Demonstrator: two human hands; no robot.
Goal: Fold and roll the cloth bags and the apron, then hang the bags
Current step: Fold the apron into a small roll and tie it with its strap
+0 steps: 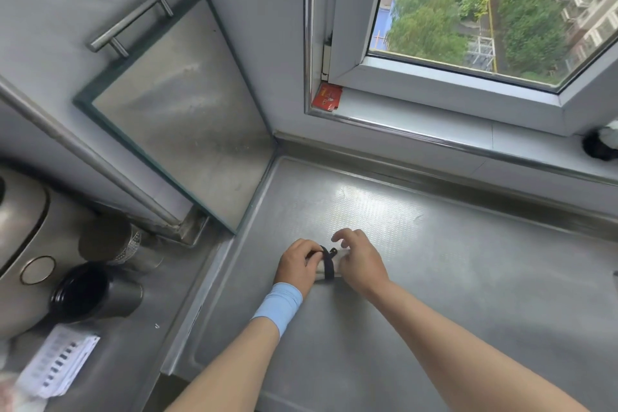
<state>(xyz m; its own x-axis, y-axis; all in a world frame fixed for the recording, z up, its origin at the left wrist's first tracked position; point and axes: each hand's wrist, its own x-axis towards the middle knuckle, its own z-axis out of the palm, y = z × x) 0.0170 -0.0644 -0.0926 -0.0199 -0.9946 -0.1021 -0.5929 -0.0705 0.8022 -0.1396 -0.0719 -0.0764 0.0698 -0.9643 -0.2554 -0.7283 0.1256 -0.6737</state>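
While left hand (298, 263) grips, bag (328, 269) half-hidden

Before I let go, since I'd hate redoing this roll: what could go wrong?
The dark strap looks only looped round the rolled bag; if the left hand eases its grip, the roll may spring open. The right hand has some fingers lifted, so the roll could slip on the smooth counter.

Rolled bag (326, 269) on counter (468, 278); cups (97, 291) left, window (468, 10) behind.
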